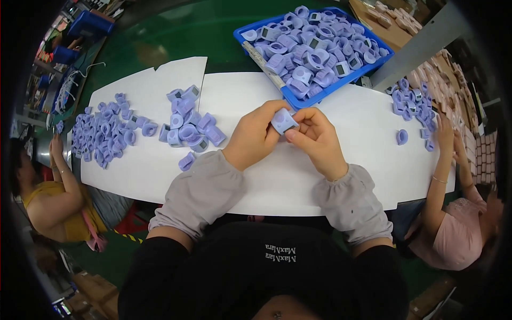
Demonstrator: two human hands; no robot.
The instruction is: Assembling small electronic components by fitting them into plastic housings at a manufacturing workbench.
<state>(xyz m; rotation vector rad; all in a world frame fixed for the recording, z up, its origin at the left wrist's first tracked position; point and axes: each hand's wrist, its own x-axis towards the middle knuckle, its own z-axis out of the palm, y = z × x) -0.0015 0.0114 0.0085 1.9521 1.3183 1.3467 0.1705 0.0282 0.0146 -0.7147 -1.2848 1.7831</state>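
Observation:
Both my hands meet over the white tabletop (277, 192), just in front of a blue tray. Between them is a small lavender toy watch (283, 121) with a rounded case. My left hand (249, 137) grips it from the left, fingers curled behind it. My right hand (319, 140) pinches its right side with thumb and fingers. The hands hide the watch's underside and band. To the left of my left hand lies a loose heap of similar lavender watches (186, 128), some showing small grey screens.
The blue tray (346, 81), heaped with lavender watches, stands at the back. A larger watch pile (109, 128) spreads on the left. At right are another pile (412, 101), a lone watch (401, 137) and a grey post (418, 48). Co-workers sit on both sides.

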